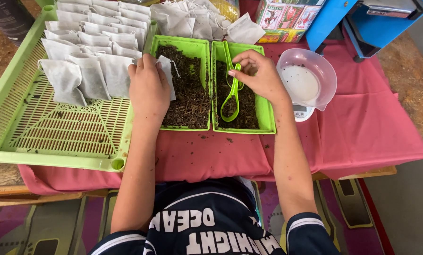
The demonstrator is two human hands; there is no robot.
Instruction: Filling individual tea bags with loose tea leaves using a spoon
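Green plastic scoop lies tip-down in the right green tray of dark loose tea, the right hand with fingers pinched on its handle. Left hand, fingers closed around a small white filter bag, rests over the left tea tray.

Two green trays of loose tea, two green scoops, one clear bowl.
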